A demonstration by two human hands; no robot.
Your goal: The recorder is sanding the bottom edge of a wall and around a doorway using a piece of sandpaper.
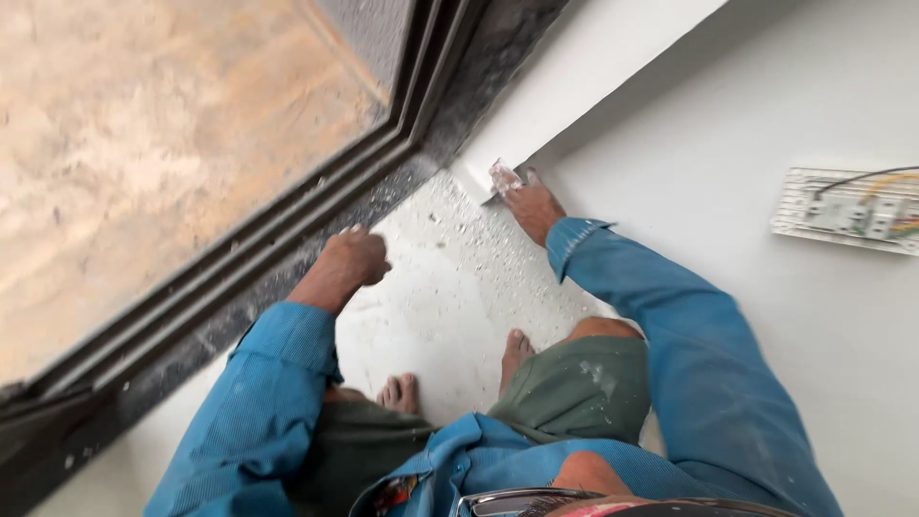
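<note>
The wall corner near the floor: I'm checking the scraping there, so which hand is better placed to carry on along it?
Probably the right hand: it holds a small scraper blade against the base of the white wall corner. The left hand is fisted by the dark window frame, apart from the corner.

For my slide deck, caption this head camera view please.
Crouching worker's right hand presses a scraper to the wall corner; left hand rests by the window track.

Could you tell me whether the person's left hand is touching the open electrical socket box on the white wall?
No, the left hand rests by the dark window frame, far from the open electrical socket box on the white wall.
</note>
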